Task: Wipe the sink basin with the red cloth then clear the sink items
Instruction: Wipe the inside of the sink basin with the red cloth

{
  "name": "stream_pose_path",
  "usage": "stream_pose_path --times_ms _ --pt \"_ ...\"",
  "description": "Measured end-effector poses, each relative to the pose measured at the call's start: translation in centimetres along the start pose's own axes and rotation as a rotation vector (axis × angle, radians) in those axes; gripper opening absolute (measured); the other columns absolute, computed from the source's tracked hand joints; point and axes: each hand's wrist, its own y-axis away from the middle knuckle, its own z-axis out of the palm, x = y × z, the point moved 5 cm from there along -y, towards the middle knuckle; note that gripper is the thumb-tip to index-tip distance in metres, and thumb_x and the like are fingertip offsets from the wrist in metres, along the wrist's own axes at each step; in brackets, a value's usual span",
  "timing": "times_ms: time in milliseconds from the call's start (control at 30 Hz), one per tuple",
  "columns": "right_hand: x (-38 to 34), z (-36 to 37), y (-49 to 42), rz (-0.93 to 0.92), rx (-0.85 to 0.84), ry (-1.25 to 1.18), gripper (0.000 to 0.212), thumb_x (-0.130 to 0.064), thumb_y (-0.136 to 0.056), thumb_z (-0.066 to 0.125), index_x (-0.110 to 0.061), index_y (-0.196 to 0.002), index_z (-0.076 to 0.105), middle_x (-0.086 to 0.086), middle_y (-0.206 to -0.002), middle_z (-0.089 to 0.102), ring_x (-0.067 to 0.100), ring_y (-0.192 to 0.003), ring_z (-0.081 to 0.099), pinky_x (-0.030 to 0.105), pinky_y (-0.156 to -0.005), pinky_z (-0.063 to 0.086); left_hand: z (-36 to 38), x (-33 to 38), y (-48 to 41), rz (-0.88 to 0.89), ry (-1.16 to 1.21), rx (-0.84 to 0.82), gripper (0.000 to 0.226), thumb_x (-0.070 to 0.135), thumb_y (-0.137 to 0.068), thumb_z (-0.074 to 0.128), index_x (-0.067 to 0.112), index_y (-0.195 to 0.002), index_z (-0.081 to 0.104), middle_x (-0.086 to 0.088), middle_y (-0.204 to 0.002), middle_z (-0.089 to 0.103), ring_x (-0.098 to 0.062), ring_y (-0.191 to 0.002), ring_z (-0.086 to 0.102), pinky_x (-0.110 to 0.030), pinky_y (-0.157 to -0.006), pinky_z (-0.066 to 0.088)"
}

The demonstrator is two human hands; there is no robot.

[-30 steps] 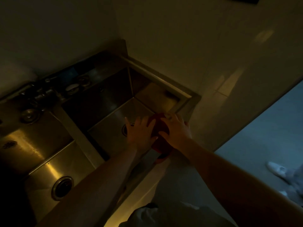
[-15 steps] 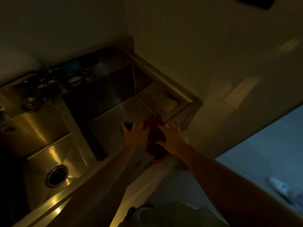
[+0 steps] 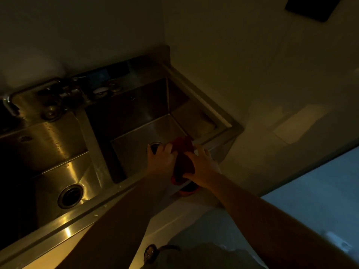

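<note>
The scene is dim. A red cloth point(image 3: 183, 158) hangs between my two hands over the near right corner of the right sink basin point(image 3: 136, 140). My left hand point(image 3: 161, 159) grips the cloth's left side, just over the basin's drain point(image 3: 155, 145). My right hand point(image 3: 202, 167) holds its right side at the basin's front rim. A dark round thing with a red rim point(image 3: 189, 189) shows under my right wrist; I cannot tell what it is.
A second steel basin point(image 3: 58, 167) with its own drain point(image 3: 70, 196) lies to the left. A faucet point(image 3: 29, 92) and small items point(image 3: 101, 91) sit on the back ledge. A wall borders the sink on the right, with floor point(image 3: 310, 200) below.
Both hands with the red cloth have shifted slightly toward the drain. My view has panned, showing more of the left basin and front rim.
</note>
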Motion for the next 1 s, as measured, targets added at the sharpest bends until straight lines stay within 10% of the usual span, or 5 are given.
stream_pose_path --times_ms 1000 --pt "-17.6 3.0 6.2 -0.137 0.208 -0.208 0.055 -0.033 -0.09 0.058 -0.017 -0.137 0.036 0.011 -0.142 0.032 0.033 -0.127 0.037 0.041 -0.102 0.037 -2.4 -11.7 15.6 0.1 0.027 0.138 0.059 0.046 -0.09 0.051 0.024 -0.141 0.031 -0.012 -0.141 0.034 -0.033 -0.126 0.036 -0.052 -0.114 0.014"
